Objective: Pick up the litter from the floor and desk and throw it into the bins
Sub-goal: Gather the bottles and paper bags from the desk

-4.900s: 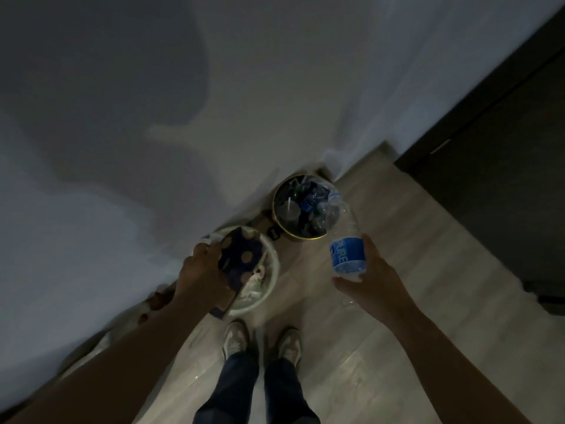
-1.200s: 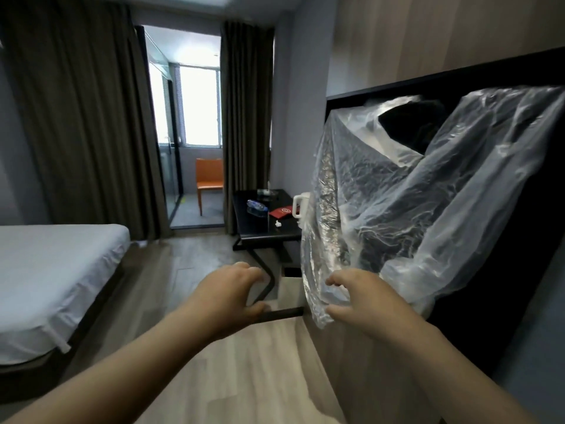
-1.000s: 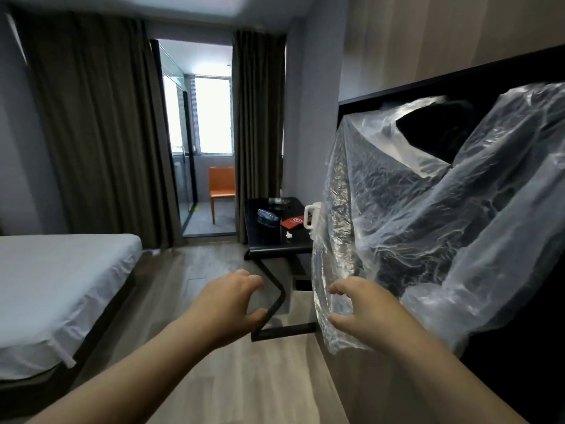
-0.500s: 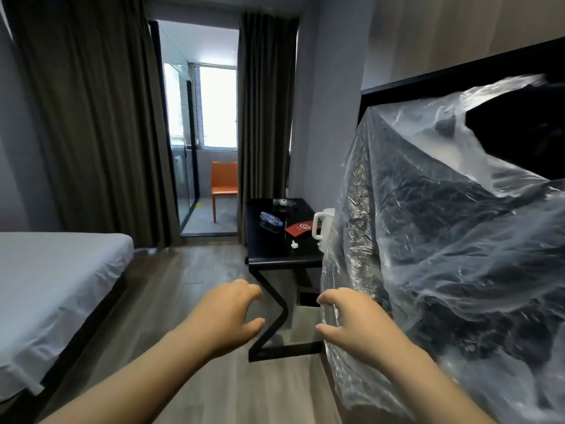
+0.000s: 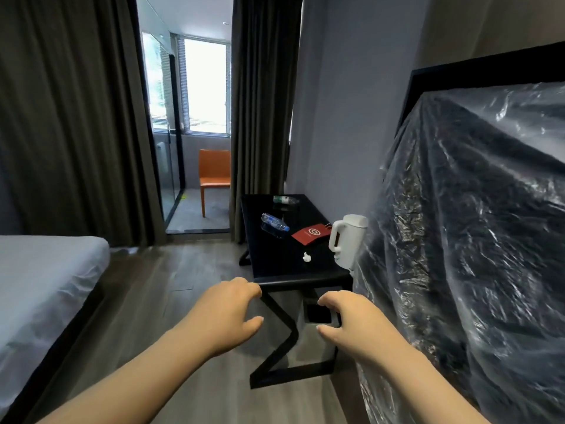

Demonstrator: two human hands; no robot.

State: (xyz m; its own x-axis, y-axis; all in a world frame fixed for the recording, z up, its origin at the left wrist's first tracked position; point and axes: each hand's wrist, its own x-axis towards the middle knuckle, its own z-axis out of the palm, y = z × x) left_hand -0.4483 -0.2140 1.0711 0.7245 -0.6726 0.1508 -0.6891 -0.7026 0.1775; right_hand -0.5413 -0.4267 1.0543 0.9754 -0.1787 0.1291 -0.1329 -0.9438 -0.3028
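Observation:
A black desk (image 5: 275,264) stands ahead against the right wall. On it lie a clear bottle with a blue label (image 5: 274,222), a second bottle with a green label (image 5: 285,199) farther back, a red card (image 5: 311,233) and a small white scrap (image 5: 306,257). My left hand (image 5: 227,315) and my right hand (image 5: 347,321) hover in front of the desk's near edge, fingers loosely curled, holding nothing. No bins are in view.
A white kettle (image 5: 347,241) stands at the desk's right edge. A large black object wrapped in clear plastic (image 5: 464,240) fills the right. A white bed (image 5: 39,280) is at the left. Wooden floor (image 5: 159,270) runs ahead to dark curtains and an orange chair (image 5: 214,175).
Earlier I stood over two bins, a bottle in my right hand and a dotted wrapper in my left. Since then both hands are empty, and the desk has come closer.

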